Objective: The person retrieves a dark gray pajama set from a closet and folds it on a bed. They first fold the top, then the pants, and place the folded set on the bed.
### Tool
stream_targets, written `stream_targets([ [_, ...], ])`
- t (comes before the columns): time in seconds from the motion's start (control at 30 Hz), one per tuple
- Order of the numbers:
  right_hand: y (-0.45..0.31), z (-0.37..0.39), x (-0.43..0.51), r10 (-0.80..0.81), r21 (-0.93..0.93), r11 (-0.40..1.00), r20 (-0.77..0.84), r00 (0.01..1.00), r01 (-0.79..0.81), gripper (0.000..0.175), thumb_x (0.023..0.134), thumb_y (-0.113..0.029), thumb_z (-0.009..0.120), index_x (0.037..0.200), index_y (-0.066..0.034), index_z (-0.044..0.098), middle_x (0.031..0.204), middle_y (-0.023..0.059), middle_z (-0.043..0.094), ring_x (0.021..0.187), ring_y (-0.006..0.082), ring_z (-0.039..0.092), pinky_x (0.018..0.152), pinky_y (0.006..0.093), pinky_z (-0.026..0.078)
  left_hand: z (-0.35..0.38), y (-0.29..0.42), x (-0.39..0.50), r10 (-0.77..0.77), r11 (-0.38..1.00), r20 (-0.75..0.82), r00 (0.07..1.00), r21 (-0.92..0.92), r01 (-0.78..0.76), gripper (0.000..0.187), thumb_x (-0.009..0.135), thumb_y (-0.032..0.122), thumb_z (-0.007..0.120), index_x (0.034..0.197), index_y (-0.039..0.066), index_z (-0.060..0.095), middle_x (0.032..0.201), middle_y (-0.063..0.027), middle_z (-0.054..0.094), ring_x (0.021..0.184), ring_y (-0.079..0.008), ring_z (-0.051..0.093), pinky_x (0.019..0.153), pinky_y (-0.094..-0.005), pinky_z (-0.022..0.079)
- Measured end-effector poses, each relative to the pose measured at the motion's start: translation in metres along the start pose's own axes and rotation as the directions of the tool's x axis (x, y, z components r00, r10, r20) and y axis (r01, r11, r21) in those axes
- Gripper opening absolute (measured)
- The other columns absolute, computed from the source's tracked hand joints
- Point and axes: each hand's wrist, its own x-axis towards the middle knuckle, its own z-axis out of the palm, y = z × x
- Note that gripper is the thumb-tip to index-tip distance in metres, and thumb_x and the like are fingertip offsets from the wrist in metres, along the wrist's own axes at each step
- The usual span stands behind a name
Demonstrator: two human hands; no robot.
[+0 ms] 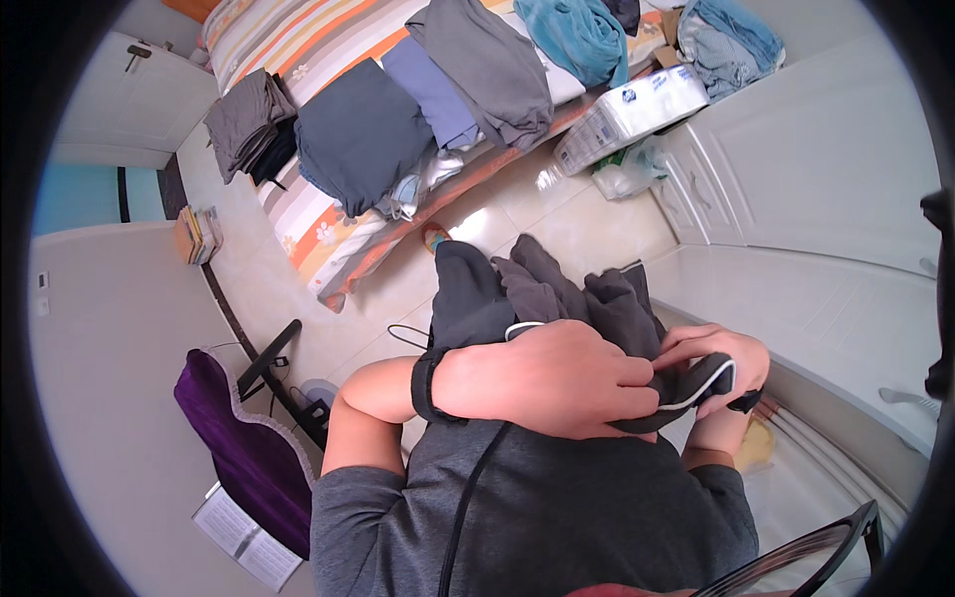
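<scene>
Close to my chest, a dark grey garment [619,306] with white piping hangs in front of me in several loose folds. My left hand [559,380], with a black band at its wrist, reaches across to the right and grips the garment's edge near the piping. My right hand [720,358] is at the same end of the cloth, with its fingers curled over the folded edge; the folds partly hide both sets of fingertips. The two hands are close together. Beyond the garment, a striped bed [298,231] bears folded dark trousers [365,134] and a grey garment [492,74].
A white wrapped paper pack [634,116] and a plastic bag [630,172] stand by the white cabinet [821,172]. At left are a purple cloth cover [254,448] and a stack of books [198,235]. A slipper [435,237] lies on the floor beside the bed.
</scene>
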Motion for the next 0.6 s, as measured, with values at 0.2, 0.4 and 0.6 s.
stream_targets([
  [0.2,0.041,0.032,-0.03,0.116,-0.036,0.992,-0.06,0.991,-0.118,0.047,0.066,-0.021,0.078,0.102,0.0014,0.06,0.088,0.0115,0.059,0.082,0.0268,0.056,0.071,0.0313,0.044,0.006,0.01,0.001,-0.016,1.0,0.068,0.998,-0.017,0.018,0.027,0.075,0.029,0.07,0.075,0.006,0.055,0.064,-0.0038,0.038,0.049,-0.0184,0.047,0.041,-0.0301,0.034],
  [0.4,0.083,0.061,-0.082,-0.046,0.308,0.935,-0.385,0.922,0.176,0.031,0.076,-0.019,0.068,0.097,0.0024,0.059,0.087,0.0111,0.059,0.08,0.0246,0.055,0.073,0.0314,0.043,-0.011,0.015,0.01,-0.105,0.992,0.166,0.981,-0.051,0.115,0.029,0.077,0.029,0.069,0.071,0.006,0.051,0.061,-0.006,0.038,0.048,-0.0234,0.049,0.042,-0.0341,0.036],
  [0.6,0.115,0.111,-0.092,0.044,0.278,0.939,-0.682,0.73,0.203,0.033,0.092,-0.025,0.045,0.097,0.005,0.058,0.088,0.0163,0.059,0.078,0.0277,0.056,0.074,0.0356,0.045,-0.003,0.017,-0.004,-0.114,0.984,0.195,0.974,-0.112,0.138,0.03,0.076,0.028,0.07,0.072,0.004,0.053,0.062,-0.0062,0.04,0.05,-0.0233,0.048,0.042,-0.0333,0.034],
])
